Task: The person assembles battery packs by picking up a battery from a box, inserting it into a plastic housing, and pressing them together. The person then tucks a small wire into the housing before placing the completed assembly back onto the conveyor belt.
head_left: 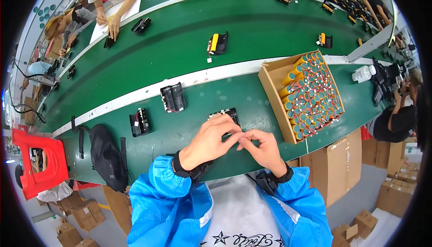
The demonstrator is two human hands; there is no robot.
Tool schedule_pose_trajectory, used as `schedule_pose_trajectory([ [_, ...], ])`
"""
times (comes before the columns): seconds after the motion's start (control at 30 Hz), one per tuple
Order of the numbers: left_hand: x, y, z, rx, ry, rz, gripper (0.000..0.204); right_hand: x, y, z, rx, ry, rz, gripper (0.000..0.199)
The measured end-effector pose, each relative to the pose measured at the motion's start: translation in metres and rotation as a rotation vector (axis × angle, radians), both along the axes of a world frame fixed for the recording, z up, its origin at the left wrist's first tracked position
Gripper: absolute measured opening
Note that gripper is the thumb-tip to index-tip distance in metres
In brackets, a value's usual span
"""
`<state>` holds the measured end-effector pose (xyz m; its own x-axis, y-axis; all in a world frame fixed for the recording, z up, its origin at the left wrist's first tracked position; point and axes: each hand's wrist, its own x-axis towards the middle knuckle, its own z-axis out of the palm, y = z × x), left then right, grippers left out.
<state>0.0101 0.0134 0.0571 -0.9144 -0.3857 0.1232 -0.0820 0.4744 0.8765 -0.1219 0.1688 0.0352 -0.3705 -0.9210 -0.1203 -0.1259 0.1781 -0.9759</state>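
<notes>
My left hand [208,142] and my right hand [262,149] meet over the near green bench, fingertips pinched together. Whatever lies between the fingertips is too small or hidden to make out. Just beyond the left fingers lies a black plastic housing [231,113], partly covered by that hand. To its left, two more open black housings rest on the bench: one with red wires [173,97], the other [140,122] closer to me. Right of my hands stands an open cardboard box [275,105] packed with upright yellow battery cells [310,95] with red and black leads and white connectors.
A white rail [202,77] divides the bench from the green conveyor belt [166,49], which carries housings with yellow cells [218,43]. A black bag [107,157] and red stool [38,161] are at left. A white bottle [363,73] stands right. Co-workers sit around.
</notes>
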Motion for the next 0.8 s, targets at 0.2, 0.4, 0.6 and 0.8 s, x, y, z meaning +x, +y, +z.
schedule_pose_trajectory([
  [0.2, 0.016, -0.006, -0.011, -0.010, 0.033, -0.067, 0.008, 0.008, -0.005, -0.010, -0.059, -0.349, 0.008, 0.009],
  [0.4, 0.007, -0.021, -0.035, -0.339, 0.068, 0.095, 0.027, 0.012, -0.014, -0.019, -0.014, -0.558, -0.100, 0.008],
  [0.6, 0.003, -0.015, -0.058, -0.521, -0.199, 0.166, 0.046, 0.010, -0.045, -0.031, -0.042, -0.649, -0.175, 0.008],
  [0.8, 0.007, -0.014, -0.065, -0.479, -0.175, 0.178, 0.049, 0.015, -0.057, -0.029, 0.045, -0.332, -0.181, 0.010],
])
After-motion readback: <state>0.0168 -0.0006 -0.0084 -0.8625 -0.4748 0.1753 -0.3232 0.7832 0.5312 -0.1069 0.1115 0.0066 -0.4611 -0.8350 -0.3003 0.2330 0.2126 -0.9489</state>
